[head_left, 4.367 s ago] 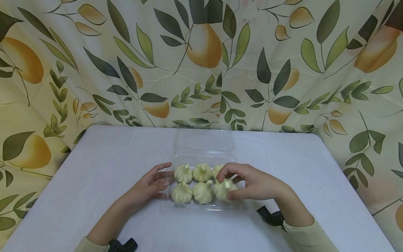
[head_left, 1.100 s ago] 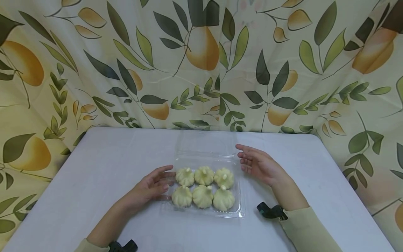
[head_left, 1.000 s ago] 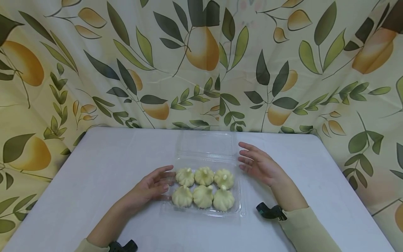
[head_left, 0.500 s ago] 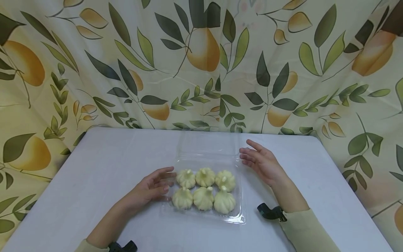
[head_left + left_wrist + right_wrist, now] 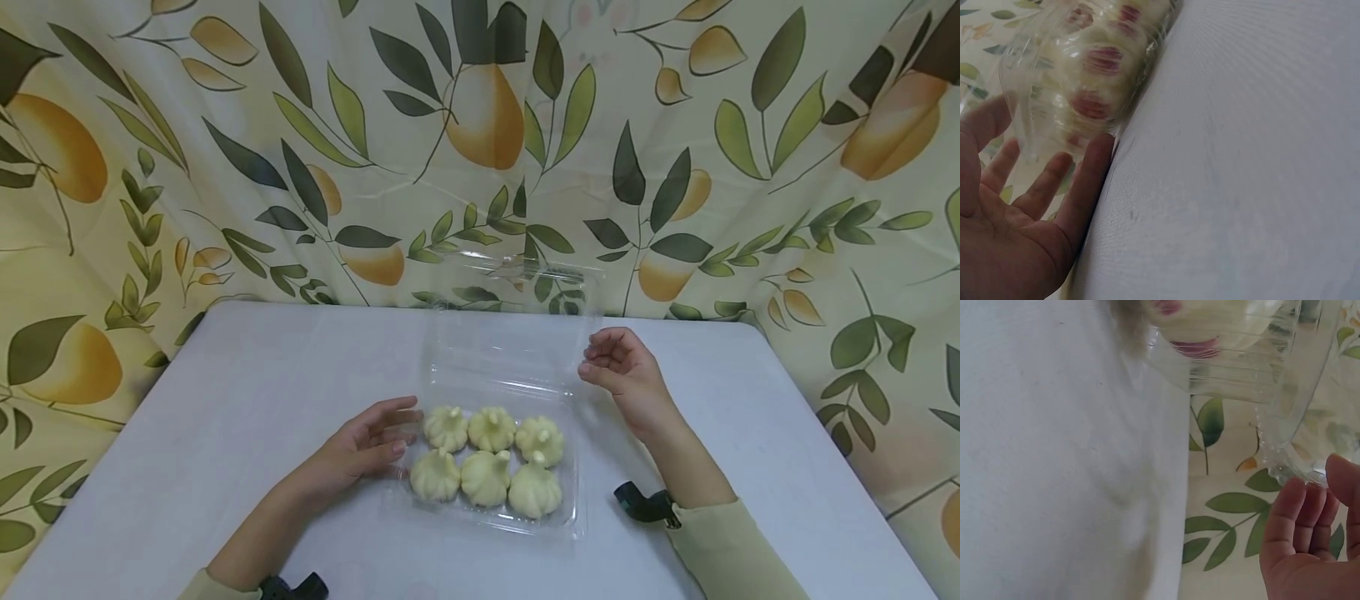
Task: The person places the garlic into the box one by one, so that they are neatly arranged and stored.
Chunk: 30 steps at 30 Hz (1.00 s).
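Observation:
A clear plastic clamshell box (image 5: 576, 500) holds several pale garlic bulbs (image 5: 486, 477) in two rows, with purplish marks on their sides in the wrist views. Its hinged lid (image 5: 517, 337) is tilted up at the back. My right hand (image 5: 628, 379) pinches the lid's right edge between thumb and fingers; the right wrist view shows the fingertips (image 5: 1294, 487) at that clear rim. My left hand (image 5: 367, 442) rests against the box's left side with fingers spread and loosely bent. In the left wrist view, those fingers (image 5: 1088, 181) touch the plastic wall.
The box stands on a white-covered table (image 5: 300, 367). Behind it hangs a curtain (image 5: 660, 108) printed with fruit and leaves. Black wrist cameras (image 5: 647, 504) sit at both cuffs.
Earlier my right hand set a garlic bulb in the front right place and let go. It then moved to the lid, took its right edge and raised it. The left hand stayed.

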Motion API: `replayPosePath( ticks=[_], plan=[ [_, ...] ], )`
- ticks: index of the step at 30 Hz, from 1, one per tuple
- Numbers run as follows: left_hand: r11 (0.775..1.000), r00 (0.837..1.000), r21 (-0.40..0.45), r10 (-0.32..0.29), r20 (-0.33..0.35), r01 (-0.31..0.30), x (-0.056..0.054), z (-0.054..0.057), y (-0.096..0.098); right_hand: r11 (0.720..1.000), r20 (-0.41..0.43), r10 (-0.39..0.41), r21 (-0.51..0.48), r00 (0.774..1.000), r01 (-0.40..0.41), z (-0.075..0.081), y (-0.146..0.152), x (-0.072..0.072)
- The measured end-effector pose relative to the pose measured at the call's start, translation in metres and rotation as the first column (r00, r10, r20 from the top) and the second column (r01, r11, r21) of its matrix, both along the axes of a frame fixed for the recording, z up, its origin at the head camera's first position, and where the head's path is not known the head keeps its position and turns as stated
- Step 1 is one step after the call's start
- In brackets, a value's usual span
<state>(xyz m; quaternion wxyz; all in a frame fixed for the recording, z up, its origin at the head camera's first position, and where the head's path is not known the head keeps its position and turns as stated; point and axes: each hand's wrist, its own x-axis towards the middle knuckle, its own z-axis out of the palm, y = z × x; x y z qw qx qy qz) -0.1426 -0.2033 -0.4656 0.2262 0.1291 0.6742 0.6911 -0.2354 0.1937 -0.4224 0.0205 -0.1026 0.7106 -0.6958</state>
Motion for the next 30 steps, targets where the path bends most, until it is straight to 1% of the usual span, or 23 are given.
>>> replayPosePath(
  ticks=[2,5,7,9,11,13,16,18,20,21,24,27,29,30],
  plan=[
    [1.0,1.0,0.0,0.009,-0.002,-0.009,0.0,-0.001,0.0,0.999,-0.062,-0.005,0.031,0.998,0.007,0.001,-0.001,0.001],
    [0.999,1.0,0.02,0.028,0.004,-0.028,0.0,-0.001,0.002,0.997,-0.126,-0.004,0.078,0.992,0.014,0.003,-0.004,0.003],
    [0.999,0.999,0.035,0.038,0.012,-0.038,0.0,0.0,0.004,0.994,-0.165,-0.007,0.104,0.986,0.024,0.005,-0.005,0.004],
    [0.998,0.999,0.051,0.043,0.026,-0.045,0.0,0.001,0.007,0.986,-0.216,-0.014,0.16,0.976,0.049,0.007,-0.006,0.005],
    [0.996,0.997,0.07,0.05,0.058,-0.054,0.0,0.002,0.009,0.967,-0.275,-0.011,0.242,0.961,0.08,0.008,-0.007,0.006],
    [0.993,0.993,0.097,0.052,0.102,-0.062,0.0,0.005,0.011,0.94,-0.324,0.009,0.325,0.946,0.102,0.009,-0.006,0.007],
    [0.985,0.984,0.153,0.054,0.168,-0.081,0.002,0.011,0.012,0.894,-0.383,0.075,0.436,0.921,0.108,0.009,-0.003,0.007],
    [0.979,0.98,0.179,0.06,0.192,-0.095,0.003,0.014,0.013,0.873,-0.406,0.119,0.477,0.906,0.099,0.008,-0.001,0.006],
    [0.975,0.976,0.186,0.084,0.2,-0.122,0.004,0.017,0.015,0.854,-0.421,0.16,0.512,0.893,0.089,0.007,0.001,0.005],
    [0.973,0.974,0.186,0.101,0.202,-0.14,0.004,0.017,0.015,0.85,-0.424,0.178,0.521,0.888,0.078,0.006,0.002,0.005],
    [0.964,0.967,0.185,0.152,0.203,-0.191,0.004,0.017,0.016,0.826,-0.423,0.226,0.561,0.877,0.058,0.003,0.003,0.003],
    [0.959,0.959,0.172,0.188,0.21,-0.226,0.003,0.014,0.018,0.791,-0.412,0.26,0.61,0.873,0.051,0.002,0.003,0.002],
    [0.96,0.959,0.159,0.198,0.203,-0.232,0.002,0.012,0.018,0.763,-0.403,0.273,0.644,0.873,0.059,0.001,0.003,0.002],
    [0.961,0.96,0.153,0.2,0.196,-0.231,0.001,0.011,0.019,0.753,-0.397,0.275,0.655,0.876,0.06,0.001,0.003,0.003]
  ],
)
